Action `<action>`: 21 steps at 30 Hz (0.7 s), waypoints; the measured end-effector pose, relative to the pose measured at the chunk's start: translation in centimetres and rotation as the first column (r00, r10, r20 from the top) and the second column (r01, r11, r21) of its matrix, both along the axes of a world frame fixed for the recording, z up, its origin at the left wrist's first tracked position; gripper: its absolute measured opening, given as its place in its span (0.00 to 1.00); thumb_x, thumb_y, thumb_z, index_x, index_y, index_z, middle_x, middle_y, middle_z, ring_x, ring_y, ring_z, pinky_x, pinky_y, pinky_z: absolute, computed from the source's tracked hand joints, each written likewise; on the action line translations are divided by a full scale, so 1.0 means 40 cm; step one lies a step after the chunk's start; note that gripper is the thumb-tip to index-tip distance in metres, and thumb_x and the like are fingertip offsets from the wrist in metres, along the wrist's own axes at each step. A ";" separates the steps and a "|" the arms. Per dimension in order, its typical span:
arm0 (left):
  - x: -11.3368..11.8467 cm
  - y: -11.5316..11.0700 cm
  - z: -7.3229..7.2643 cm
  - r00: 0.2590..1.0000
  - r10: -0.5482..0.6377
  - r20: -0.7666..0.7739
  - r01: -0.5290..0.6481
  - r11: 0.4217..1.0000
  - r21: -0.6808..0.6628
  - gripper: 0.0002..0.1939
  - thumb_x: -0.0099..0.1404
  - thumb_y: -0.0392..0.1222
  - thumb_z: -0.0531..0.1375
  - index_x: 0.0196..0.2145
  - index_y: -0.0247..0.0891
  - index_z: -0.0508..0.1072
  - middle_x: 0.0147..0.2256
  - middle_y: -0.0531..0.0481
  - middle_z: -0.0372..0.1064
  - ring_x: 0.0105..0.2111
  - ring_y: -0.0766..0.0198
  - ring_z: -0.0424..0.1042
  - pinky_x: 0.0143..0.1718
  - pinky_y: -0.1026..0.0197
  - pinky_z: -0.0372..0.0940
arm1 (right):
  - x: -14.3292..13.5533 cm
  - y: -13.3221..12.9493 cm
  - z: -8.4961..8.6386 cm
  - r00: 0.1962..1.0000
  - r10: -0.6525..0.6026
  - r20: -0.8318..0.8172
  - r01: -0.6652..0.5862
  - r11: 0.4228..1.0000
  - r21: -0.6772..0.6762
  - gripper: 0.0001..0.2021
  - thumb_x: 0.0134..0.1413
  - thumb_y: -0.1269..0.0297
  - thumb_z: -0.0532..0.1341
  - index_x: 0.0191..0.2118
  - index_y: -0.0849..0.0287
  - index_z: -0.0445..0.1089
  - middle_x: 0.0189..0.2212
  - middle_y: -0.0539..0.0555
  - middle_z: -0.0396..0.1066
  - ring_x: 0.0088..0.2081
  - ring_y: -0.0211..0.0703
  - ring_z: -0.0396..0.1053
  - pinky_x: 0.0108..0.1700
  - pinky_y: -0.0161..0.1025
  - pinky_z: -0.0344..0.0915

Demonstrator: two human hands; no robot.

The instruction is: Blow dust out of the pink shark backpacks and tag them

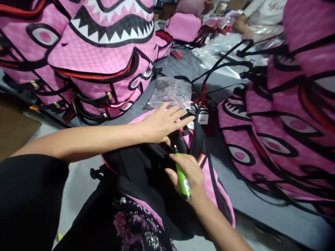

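A pink and black backpack (209, 181) lies across my lap and the table edge, its black padded side facing up. My left hand (167, 122) rests with spread fingers at the top of this backpack, beside a clear plastic bag (171, 90) and black hang tags (202, 116). Lower down, my right hand (190, 174) is wrapped round a bright green pen-like tool (183, 177) with a short metal tip and a dark end. Its tip points away from me, close to my left thumb. The exact kind of tool cannot be made out.
Pink shark-face backpacks (104, 59) stand on the grey table (277, 216) at left, with more backpacks (261, 129) at right. Black straps (222, 64) stretch over the tabletop. Farther back lie a pink pouch (183, 28) and clear plastic (220, 52), near another person's arm (243, 28).
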State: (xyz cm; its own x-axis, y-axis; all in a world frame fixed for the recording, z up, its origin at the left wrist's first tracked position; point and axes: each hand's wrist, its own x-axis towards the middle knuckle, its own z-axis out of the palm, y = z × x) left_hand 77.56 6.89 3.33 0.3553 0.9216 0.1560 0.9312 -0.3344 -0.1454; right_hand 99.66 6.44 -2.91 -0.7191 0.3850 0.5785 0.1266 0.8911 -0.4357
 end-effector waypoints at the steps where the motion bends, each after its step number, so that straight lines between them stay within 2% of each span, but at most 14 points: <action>1: 0.002 -0.005 -0.001 0.999 -0.017 -0.027 0.017 1.000 -0.010 0.53 0.56 0.54 0.67 0.69 0.36 0.45 0.67 0.32 0.49 0.65 0.39 0.51 0.62 0.39 0.48 | 0.003 0.013 -0.001 1.000 0.000 0.008 0.000 0.999 -0.047 0.16 0.62 0.61 0.61 0.53 0.57 0.68 0.38 0.58 0.75 0.39 0.49 0.73 0.41 0.46 0.72; 4: 0.014 0.001 -0.006 0.995 0.014 -0.102 -0.022 0.996 -0.084 0.58 0.55 0.58 0.65 0.71 0.41 0.36 0.71 0.36 0.37 0.68 0.35 0.40 0.63 0.33 0.45 | 0.006 0.044 -0.009 0.996 -0.088 0.018 0.090 0.966 -0.243 0.20 0.63 0.57 0.58 0.58 0.57 0.63 0.39 0.57 0.77 0.39 0.49 0.76 0.40 0.44 0.72; 7: 0.030 0.027 -0.016 0.987 0.081 -0.137 -0.103 0.981 -0.164 0.54 0.59 0.55 0.62 0.71 0.45 0.33 0.71 0.40 0.38 0.68 0.38 0.42 0.62 0.35 0.49 | 0.000 0.063 -0.013 0.965 -0.238 0.109 0.262 0.881 -0.394 0.17 0.61 0.55 0.60 0.51 0.57 0.64 0.33 0.54 0.77 0.30 0.46 0.75 0.31 0.39 0.70; 9: 0.038 0.041 -0.019 0.984 0.103 -0.143 -0.129 0.974 -0.188 0.52 0.60 0.52 0.62 0.71 0.44 0.34 0.70 0.41 0.40 0.67 0.40 0.45 0.62 0.38 0.51 | -0.001 0.076 -0.003 0.945 -0.257 0.202 0.322 0.843 -0.431 0.12 0.60 0.55 0.61 0.44 0.56 0.67 0.29 0.52 0.76 0.24 0.42 0.72 0.26 0.37 0.67; 11: 0.040 0.047 -0.020 0.984 0.106 -0.143 -0.132 0.973 -0.191 0.51 0.61 0.50 0.61 0.71 0.44 0.36 0.70 0.41 0.41 0.66 0.41 0.48 0.63 0.39 0.51 | 0.001 0.092 0.013 0.947 -0.196 0.254 0.293 0.850 -0.439 0.11 0.60 0.56 0.62 0.43 0.56 0.70 0.32 0.52 0.78 0.27 0.42 0.73 0.30 0.37 0.69; 14: 0.039 0.050 -0.025 0.985 0.114 -0.129 -0.136 0.974 -0.179 0.47 0.62 0.48 0.60 0.71 0.44 0.40 0.70 0.41 0.42 0.66 0.41 0.48 0.63 0.40 0.51 | 0.004 0.122 0.040 0.957 -0.026 0.287 0.156 0.884 -0.441 0.13 0.60 0.57 0.63 0.48 0.55 0.73 0.42 0.54 0.78 0.39 0.45 0.77 0.43 0.40 0.72; 16: 0.039 0.056 -0.034 0.983 0.142 -0.113 -0.160 0.972 -0.171 0.46 0.61 0.48 0.60 0.71 0.44 0.42 0.70 0.41 0.41 0.67 0.39 0.46 0.63 0.39 0.51 | 0.001 0.141 0.053 0.940 0.068 0.335 0.095 0.889 -0.447 0.15 0.61 0.57 0.63 0.50 0.55 0.74 0.46 0.55 0.77 0.44 0.47 0.76 0.48 0.42 0.72; 21: 0.044 0.075 -0.061 0.975 0.210 -0.074 -0.220 0.959 -0.178 0.47 0.60 0.50 0.62 0.70 0.48 0.43 0.71 0.41 0.40 0.68 0.37 0.42 0.61 0.36 0.50 | -0.012 0.169 0.065 0.912 0.108 0.395 0.048 0.929 -0.366 0.11 0.63 0.62 0.59 0.47 0.59 0.75 0.44 0.55 0.78 0.44 0.45 0.76 0.49 0.41 0.72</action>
State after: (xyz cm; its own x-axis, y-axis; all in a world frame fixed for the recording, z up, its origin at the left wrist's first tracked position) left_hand 79.33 9.90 0.88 0.1492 0.9881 -0.0371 0.9764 -0.1532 -0.1523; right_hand 99.16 13.19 -0.30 -0.8728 0.4841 0.0621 0.3358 0.6879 -0.6435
